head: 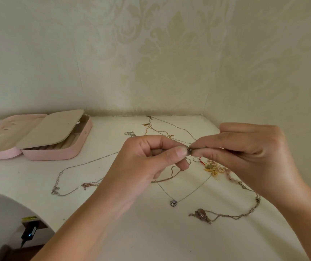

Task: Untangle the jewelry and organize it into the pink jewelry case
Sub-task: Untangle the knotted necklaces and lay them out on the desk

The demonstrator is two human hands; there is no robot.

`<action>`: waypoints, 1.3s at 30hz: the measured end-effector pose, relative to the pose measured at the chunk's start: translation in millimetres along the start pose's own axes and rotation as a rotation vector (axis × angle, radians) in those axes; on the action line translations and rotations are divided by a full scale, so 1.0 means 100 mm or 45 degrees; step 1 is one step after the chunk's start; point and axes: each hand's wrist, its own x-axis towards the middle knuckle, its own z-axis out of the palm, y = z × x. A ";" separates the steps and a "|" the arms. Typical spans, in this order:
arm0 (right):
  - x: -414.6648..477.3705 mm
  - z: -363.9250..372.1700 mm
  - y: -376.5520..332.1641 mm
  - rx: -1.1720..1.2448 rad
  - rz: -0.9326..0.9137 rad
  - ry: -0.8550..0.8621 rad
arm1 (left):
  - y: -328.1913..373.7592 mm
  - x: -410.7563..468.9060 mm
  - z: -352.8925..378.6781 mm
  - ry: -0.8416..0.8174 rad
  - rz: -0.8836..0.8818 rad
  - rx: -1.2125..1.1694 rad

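Jewelry chains lie spread over the white table, one fine chain pinched between both hands.
Above the table's middle, the left hand and right hand meet tip to tip, each thumb and forefinger clamped on the same spot of chain. A round pendant lies below them, a tangle of gold charms and pink beads sits just under the right hand, and the open pink jewelry case stands well apart at the left.

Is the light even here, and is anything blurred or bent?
Head view: even light, no glare on the white table. Head view: the wide-angle lens bows the wallpapered corner. Head view: the small dark jewelry piece pinched between left hand and right hand looks soft, too small to identify.
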 end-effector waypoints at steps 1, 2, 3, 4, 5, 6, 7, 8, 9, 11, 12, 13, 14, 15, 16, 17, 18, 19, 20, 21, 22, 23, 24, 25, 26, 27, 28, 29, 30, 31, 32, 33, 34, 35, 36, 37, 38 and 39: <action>0.00 0.00 0.01 0.052 0.035 0.004 | 0.00 0.00 0.00 -0.010 -0.014 -0.022; -0.01 0.00 0.01 0.104 0.075 0.003 | 0.00 0.01 -0.01 -0.020 -0.031 -0.042; -0.01 0.01 0.02 0.150 0.121 -0.003 | -0.01 0.01 -0.01 -0.022 -0.054 -0.057; -0.01 0.01 0.04 0.193 0.175 -0.013 | -0.02 0.02 -0.02 -0.020 -0.081 -0.060; -0.01 0.02 0.06 0.242 0.237 -0.023 | -0.02 0.02 -0.03 -0.014 -0.109 -0.056; -0.01 0.02 0.08 0.297 0.300 -0.035 | -0.03 0.03 -0.03 -0.016 -0.138 -0.036; -0.01 0.02 0.10 0.351 0.359 -0.052 | -0.03 0.04 -0.03 -0.017 -0.164 -0.007; 0.00 0.02 0.12 0.386 0.411 -0.077 | -0.04 0.04 -0.03 -0.014 -0.183 0.038; 0.00 0.02 0.13 0.401 0.461 -0.100 | -0.04 0.04 -0.02 0.004 -0.193 0.085; -0.01 0.01 0.17 0.410 0.576 -0.145 | -0.03 0.04 -0.01 0.050 -0.185 0.164; -0.01 0.00 0.20 0.428 0.639 -0.169 | -0.03 0.05 -0.02 0.075 -0.173 0.180; -0.02 -0.02 0.24 0.456 0.698 -0.195 | -0.04 0.06 -0.04 0.109 -0.173 0.169; -0.03 -0.05 0.28 0.493 0.751 -0.220 | -0.05 0.07 -0.07 0.138 -0.179 0.115; -0.03 -0.08 0.33 0.529 0.800 -0.238 | -0.05 0.09 -0.10 0.163 -0.185 0.019; -0.03 -0.11 0.39 0.566 0.840 -0.251 | -0.06 0.10 -0.14 0.183 -0.196 -0.112; -0.04 -0.15 0.42 0.608 0.866 -0.256 | -0.05 0.09 -0.17 0.204 -0.215 -0.240; -0.06 -0.18 0.47 0.666 0.878 -0.265 | -0.04 0.08 -0.19 0.215 -0.239 -0.340; -0.07 -0.21 0.51 0.747 0.877 -0.274 | -0.03 0.04 -0.19 0.223 -0.260 -0.394; -0.09 -0.23 0.54 0.842 0.880 -0.286 | -0.03 0.00 -0.17 0.232 -0.275 -0.415; -0.10 -0.24 0.57 0.927 0.906 -0.305 | -0.03 -0.05 -0.15 0.248 -0.288 -0.418; -0.11 -0.25 0.59 0.977 0.957 -0.344 | -0.04 -0.09 -0.13 0.270 -0.299 -0.407; -0.12 -0.24 0.61 0.982 1.022 -0.413 | -0.05 -0.14 -0.12 0.294 -0.314 -0.383; -0.13 -0.23 0.62 0.951 1.084 -0.517 | -0.07 -0.19 -0.11 0.313 -0.327 -0.339; -0.15 -0.22 0.62 0.910 1.140 -0.632 | -0.09 -0.23 -0.10 0.322 -0.336 -0.276; -0.16 -0.20 0.61 0.881 1.186 -0.733 | -0.11 -0.28 -0.10 0.322 -0.344 -0.204; -0.18 -0.17 0.59 0.861 1.219 -0.805 | -0.14 -0.33 -0.09 0.317 -0.357 -0.140; -0.18 -0.14 0.57 0.837 1.236 -0.849 | -0.17 -0.37 -0.10 0.315 -0.370 -0.086; -0.18 -0.12 0.55 0.816 1.240 -0.871 | -0.20 -0.41 -0.09 0.320 -0.388 -0.045; -0.17 -0.09 0.52 0.805 1.235 -0.882 | -0.22 -0.44 -0.09 0.332 -0.409 -0.014; -0.16 -0.07 0.50 0.804 1.225 -0.894 | -0.23 -0.46 -0.09 0.351 -0.427 0.013; -0.15 -0.05 0.48 0.807 1.214 -0.914 | -0.24 -0.49 -0.09 0.372 -0.435 0.045; -0.14 -0.03 0.45 0.815 1.202 -0.938 | -0.24 -0.51 -0.09 0.388 -0.438 0.081; -0.14 -0.01 0.41 0.839 1.188 -0.958 | -0.24 -0.53 -0.10 0.395 -0.438 0.117; -0.13 0.01 0.37 0.898 1.168 -0.960 | -0.24 -0.56 -0.10 0.395 -0.439 0.149; -0.12 0.02 0.34 1.011 1.142 -0.933 | -0.22 -0.58 -0.11 0.388 -0.437 0.164; -0.11 0.03 0.31 1.175 1.113 -0.879 | -0.19 -0.60 -0.13 0.379 -0.433 0.147; -0.08 0.03 0.28 1.360 1.074 -0.819 | -0.15 -0.62 -0.15 0.379 -0.424 0.097; -0.04 0.02 0.25 1.520 1.012 -0.781 | -0.09 -0.63 -0.19 0.388 -0.404 0.024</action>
